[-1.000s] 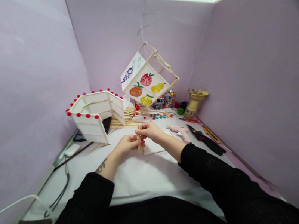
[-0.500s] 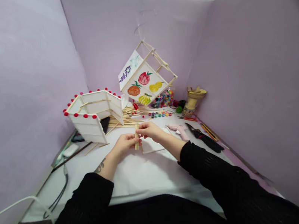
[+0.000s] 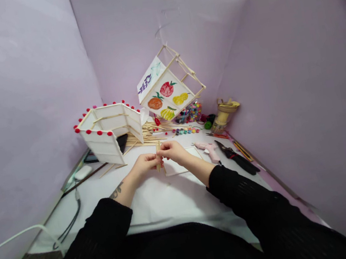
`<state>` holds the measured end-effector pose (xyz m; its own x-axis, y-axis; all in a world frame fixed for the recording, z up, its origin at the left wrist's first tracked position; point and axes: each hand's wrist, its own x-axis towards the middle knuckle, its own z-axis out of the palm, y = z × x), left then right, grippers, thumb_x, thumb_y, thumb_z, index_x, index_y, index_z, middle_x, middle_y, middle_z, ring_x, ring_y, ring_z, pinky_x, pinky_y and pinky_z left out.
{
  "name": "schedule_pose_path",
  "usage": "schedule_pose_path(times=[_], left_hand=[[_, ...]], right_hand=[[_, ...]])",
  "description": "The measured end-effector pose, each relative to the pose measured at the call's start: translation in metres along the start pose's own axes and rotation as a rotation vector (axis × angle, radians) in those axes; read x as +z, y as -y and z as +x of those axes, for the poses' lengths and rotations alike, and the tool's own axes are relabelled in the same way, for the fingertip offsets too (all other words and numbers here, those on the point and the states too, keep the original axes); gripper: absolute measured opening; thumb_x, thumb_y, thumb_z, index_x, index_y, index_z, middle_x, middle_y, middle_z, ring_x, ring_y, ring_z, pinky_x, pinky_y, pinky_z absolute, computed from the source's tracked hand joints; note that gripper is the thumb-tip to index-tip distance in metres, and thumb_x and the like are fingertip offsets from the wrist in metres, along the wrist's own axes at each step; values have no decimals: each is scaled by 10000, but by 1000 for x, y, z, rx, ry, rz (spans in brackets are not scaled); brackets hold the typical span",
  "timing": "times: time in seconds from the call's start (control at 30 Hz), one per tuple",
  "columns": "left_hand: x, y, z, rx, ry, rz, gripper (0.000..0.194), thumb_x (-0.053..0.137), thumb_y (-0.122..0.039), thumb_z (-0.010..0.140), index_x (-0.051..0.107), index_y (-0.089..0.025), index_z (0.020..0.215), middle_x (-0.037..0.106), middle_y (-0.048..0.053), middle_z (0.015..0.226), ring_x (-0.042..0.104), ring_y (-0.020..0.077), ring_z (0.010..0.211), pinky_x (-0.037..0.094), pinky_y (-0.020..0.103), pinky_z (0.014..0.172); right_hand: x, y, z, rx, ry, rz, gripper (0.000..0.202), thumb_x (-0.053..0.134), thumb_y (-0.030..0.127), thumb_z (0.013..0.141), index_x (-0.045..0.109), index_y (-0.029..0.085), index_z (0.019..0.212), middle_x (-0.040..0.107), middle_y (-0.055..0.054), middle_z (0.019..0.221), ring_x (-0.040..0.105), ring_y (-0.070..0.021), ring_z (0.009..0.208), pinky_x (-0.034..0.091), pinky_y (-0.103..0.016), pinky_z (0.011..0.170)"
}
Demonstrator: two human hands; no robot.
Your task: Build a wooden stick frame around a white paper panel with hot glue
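Several short wooden sticks (image 3: 159, 166) stand side by side in a small bundle between my hands, above the white table. My left hand (image 3: 147, 163) is closed around their lower part. At their upper end, my right hand (image 3: 170, 149) pinches the sticks with thumb and fingers. A flat white panel with thin stick edges (image 3: 179, 168) lies just beneath my right hand and forearm, partly hidden by them. Behind my hands is a loose pile of long wooden sticks (image 3: 151, 138).
A white panelled frame with red pompoms (image 3: 102, 147) stands at left. A fruit-painted lantern (image 3: 167, 95) hangs behind. To the right lie a pink glue gun (image 3: 209, 150), black-handled pruning shears (image 3: 238, 158) and a holder with rolls (image 3: 223, 115). Cables (image 3: 72, 222) run along the left.
The view has shifted very slightly. Both hands keep their hold on the sticks; the bundle looks a little spread at its lower end.
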<state>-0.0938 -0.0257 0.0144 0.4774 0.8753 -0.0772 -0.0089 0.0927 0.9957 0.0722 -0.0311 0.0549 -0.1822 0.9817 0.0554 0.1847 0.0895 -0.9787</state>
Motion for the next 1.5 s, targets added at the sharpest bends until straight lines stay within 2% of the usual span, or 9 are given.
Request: schedule_pose_path(times=[0.23, 0.43, 0.6, 0.73, 0.83, 1.03, 1.17, 1.3, 1.5], left_hand=[[0, 0, 1, 20, -65, -35, 423, 799, -475, 627, 740, -120, 851, 732, 106, 825, 679, 219, 778, 522, 332, 754], [-5, -3, 5, 3, -289, -220, 358, 821, -354, 637, 698, -116, 875, 720, 93, 841, 688, 180, 791, 535, 305, 786], [-4, -4, 5, -34, -267, -250, 254, 760, -290, 732, 675, -120, 900, 720, 99, 840, 690, 162, 787, 551, 288, 774], [-5, -3, 6, -58, -293, -252, 254, 749, -281, 737, 666, -119, 914, 723, 96, 837, 693, 162, 779, 550, 263, 726], [-7, -1, 8, -53, -320, -246, 276, 742, -303, 738, 652, -115, 920, 720, 110, 864, 696, 177, 795, 544, 274, 716], [-6, 3, 10, 39, -298, -184, 420, 763, -445, 681, 647, -122, 925, 721, 107, 872, 688, 200, 822, 527, 320, 766], [-5, 2, 10, 71, -196, -128, 556, 775, -595, 584, 675, -112, 841, 713, 89, 792, 670, 197, 762, 523, 338, 767], [-5, 4, 11, 68, -189, -108, 612, 768, -656, 535, 663, -110, 790, 702, 87, 747, 672, 215, 766, 522, 360, 771], [-6, 10, 12, 190, -214, 90, 431, 694, -538, 697, 659, -123, 808, 703, 86, 778, 651, 198, 750, 510, 324, 747]], right_hand=[[-7, 2, 5, -28, -30, -18, 197, 672, 319, 617, 544, 173, 584, 531, 33, 510, 461, -92, 471, 360, -207, 438], [-66, 16, 33, -206, -401, -382, 224, 609, 380, 724, 632, 159, 742, 599, -7, 628, 512, -137, 579, 384, -236, 528], [-82, -2, 45, -146, -199, -1066, 175, 554, 265, 807, 698, 167, 791, 695, -77, 793, 590, -191, 725, 405, -270, 656], [-75, -18, 51, -141, -60, -1191, 174, 532, 182, 823, 705, 176, 808, 707, -123, 905, 616, -225, 837, 421, -286, 722], [-65, -20, 57, -192, -77, -1060, 167, 526, 172, 822, 681, 167, 761, 699, -116, 866, 614, -219, 824, 436, -295, 727], [-19, -1, 52, -91, -50, -134, 101, 613, 256, 740, 627, 159, 764, 637, -14, 663, 587, -130, 608, 479, -235, 572], [7, 2, 43, -53, 101, -84, 84, 645, 201, 663, 569, 166, 659, 588, 22, 560, 548, -110, 515, 438, -218, 504], [12, -4, 44, -58, 31, -148, 115, 677, 211, 622, 572, 165, 627, 575, 38, 557, 521, -98, 518, 389, -201, 486], [12, -3, 40, -49, 31, -74, 143, 684, 235, 617, 565, 164, 587, 542, 45, 511, 496, -90, 471, 357, -200, 454]])
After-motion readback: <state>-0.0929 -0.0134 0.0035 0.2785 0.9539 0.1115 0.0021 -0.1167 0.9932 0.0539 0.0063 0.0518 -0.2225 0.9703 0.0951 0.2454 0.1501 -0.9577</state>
